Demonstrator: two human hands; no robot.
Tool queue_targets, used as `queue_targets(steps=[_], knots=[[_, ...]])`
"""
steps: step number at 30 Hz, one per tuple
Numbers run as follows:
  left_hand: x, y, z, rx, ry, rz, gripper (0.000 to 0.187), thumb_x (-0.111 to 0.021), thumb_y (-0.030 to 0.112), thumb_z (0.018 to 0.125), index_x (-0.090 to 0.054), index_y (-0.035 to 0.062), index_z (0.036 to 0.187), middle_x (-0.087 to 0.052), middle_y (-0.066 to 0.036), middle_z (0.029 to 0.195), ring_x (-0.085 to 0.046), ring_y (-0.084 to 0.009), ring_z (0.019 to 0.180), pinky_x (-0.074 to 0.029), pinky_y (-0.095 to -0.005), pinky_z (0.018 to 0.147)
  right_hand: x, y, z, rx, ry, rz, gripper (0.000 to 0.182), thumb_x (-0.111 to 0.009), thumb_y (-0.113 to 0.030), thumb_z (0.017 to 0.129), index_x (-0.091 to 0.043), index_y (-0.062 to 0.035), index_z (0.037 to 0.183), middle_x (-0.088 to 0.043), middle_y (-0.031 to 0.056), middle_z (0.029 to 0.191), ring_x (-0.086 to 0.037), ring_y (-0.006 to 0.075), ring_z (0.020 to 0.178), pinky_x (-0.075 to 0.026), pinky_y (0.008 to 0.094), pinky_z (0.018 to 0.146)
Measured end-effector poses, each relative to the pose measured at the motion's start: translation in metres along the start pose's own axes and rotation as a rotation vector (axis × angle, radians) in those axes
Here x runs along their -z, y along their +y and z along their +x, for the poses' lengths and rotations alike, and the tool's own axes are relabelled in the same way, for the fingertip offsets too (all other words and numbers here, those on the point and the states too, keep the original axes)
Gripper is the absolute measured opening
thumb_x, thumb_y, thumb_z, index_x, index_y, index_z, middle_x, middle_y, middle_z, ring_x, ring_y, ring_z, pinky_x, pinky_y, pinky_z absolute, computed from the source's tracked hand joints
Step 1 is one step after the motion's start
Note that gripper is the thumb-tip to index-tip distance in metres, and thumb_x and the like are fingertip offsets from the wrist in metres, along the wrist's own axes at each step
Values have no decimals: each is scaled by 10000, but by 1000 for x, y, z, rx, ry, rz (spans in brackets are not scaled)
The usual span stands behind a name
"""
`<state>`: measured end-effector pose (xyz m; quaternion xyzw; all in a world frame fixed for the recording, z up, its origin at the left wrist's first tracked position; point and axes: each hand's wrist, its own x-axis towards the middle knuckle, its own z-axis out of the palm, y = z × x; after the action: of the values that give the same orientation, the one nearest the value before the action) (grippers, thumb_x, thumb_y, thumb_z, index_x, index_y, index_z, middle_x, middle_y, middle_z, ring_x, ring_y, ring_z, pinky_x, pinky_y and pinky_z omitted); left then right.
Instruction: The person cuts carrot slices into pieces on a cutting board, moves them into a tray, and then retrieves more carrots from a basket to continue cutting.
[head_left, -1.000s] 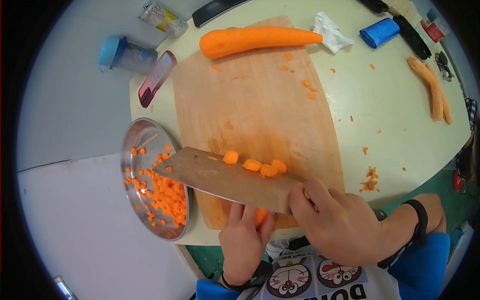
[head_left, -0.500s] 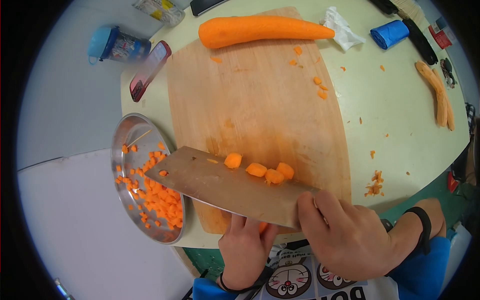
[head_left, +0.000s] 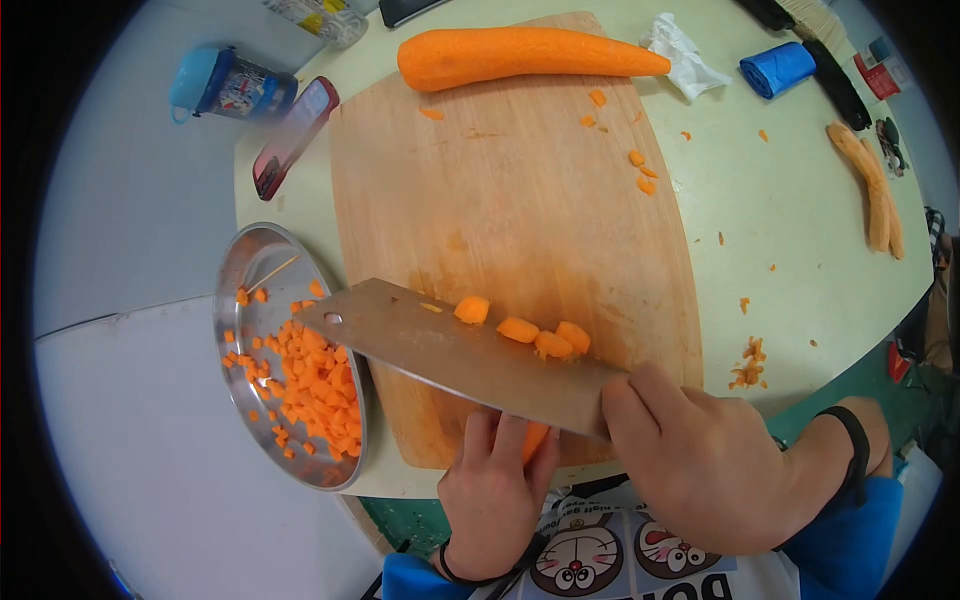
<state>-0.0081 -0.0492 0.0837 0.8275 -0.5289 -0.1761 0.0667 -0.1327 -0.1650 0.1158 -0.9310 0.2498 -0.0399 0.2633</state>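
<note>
My right hand [head_left: 700, 455] is wrapped round the near end of a broad cleaver [head_left: 465, 355], its blade slanting over the lower part of the wooden cutting board [head_left: 500, 180]. Beneath the blade's near edge, my left hand [head_left: 495, 485] holds an orange carrot piece [head_left: 536, 438] with its fingers; the blade partly hides it. Several cut carrot chunks [head_left: 517, 330] lie along the far side of the blade. A metal dish [head_left: 228, 375] of diced carrot [head_left: 320, 385] stands left of the board, close to the blade's tip.
A whole carrot [head_left: 530, 55] lies across the board's far end, beside a crumpled tissue [head_left: 685, 58]. Around the table are a phone [head_left: 296, 138], a blue-lidded cup [head_left: 235, 85], a blue roll [head_left: 778, 69], orange-brown strips [head_left: 872, 190] and carrot scraps [head_left: 750, 365].
The cleaver has shifted slightly up the view, and more of the carrot piece and my left fingers shows below its edge. The view has shifted slightly too.
</note>
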Motion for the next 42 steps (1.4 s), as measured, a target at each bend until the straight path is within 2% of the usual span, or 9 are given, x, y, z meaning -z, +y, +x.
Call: queue_targets(steps=[14, 17, 19, 25, 29, 31, 34, 37, 42], knots=[[-7, -6, -2, -19, 70, 10, 555, -667, 231, 725, -492, 141, 1243, -513, -55, 854, -574, -211, 628, -472, -313, 493, -11, 6, 17, 122, -80, -129, 177, -553, 21, 626, -449, 29, 769, -433, 132, 717, -522, 230, 479, -452, 298, 406], [-5, -3, -1, 0, 45, 7, 548, -656, 224, 736, -481, 146, 1250, -504, -55, 839, -573, -216, 627, -467, -309, 485, -11, 12, 18, 2, -150, -46, 110, -542, 18, 711, -454, 23, 777, -458, 125, 744, -549, 243, 528, -478, 324, 465], [-6, -6, -1, -26, 78, -9, 538, -645, 215, 745, -477, 143, 1250, -501, -59, 830, -578, -225, 631, -466, -314, 485, -21, 26, 18, 37, -39, 67, 72, -520, -16, 808, -470, 28, 781, -488, 131, 741, -560, 287, 575, -474, 354, 526], [-8, -8, -4, -49, 123, -32, 517, -640, 215, 751, -485, 139, 1238, -498, -74, 804, -581, -248, 629, -467, -332, 497, 22, 20, 19, -163, -16, 258, 106, -542, -82, 843, -537, 25, 849, -504, 161, 701, -536, 348, 640, -436, 374, 560], [-4, -5, -7, -14, 131, -74, 498, -640, 213, 772, -488, 133, 1240, -526, -97, 827, -568, -289, 690, -466, -355, 564, 27, 25, 12, -54, 46, 243, 97, -557, -75, 830, -555, 16, 865, -512, 153, 708, -536, 341, 644, -436, 370, 564], [-6, -5, -6, 8, 95, -74, 506, -638, 244, 775, -481, 137, 1244, -523, -99, 819, -567, -295, 684, -464, -364, 563, 18, 33, 10, -22, 104, 23, 133, -543, -114, 830, -521, 3, 769, -533, 152, 746, -561, 352, 620, -468, 407, 566], [-5, -4, -8, 30, 83, -65, 511, -625, 279, 789, -471, 128, 1252, -524, -103, 817, -571, -300, 708, -467, -375, 583, 17, 34, 1, 18, 85, -28, 143, -540, -125, 837, -522, -1, 768, -519, 143, 735, -561, 343, 625, -469, 405, 563], [-3, -1, -9, 56, 60, -50, 510, -613, 296, 803, -465, 112, 1256, -533, -116, 839, -573, -314, 746, -470, -388, 609, 12, 32, -8, 61, 92, 189, 146, -537, -131, 841, -521, -4, 770, -506, 140, 735, -563, 333, 631, -474, 399, 562], [-4, -1, -6, 60, 54, -64, 491, -600, 301, 814, -480, 75, 1233, -550, -136, 878, -573, -333, 790, -471, -402, 635, 9, 24, -18, 41, 35, 136, 153, -532, -129, 848, -521, 9, 784, -512, 155, 741, -564, 336, 638, -475, 398, 565]])
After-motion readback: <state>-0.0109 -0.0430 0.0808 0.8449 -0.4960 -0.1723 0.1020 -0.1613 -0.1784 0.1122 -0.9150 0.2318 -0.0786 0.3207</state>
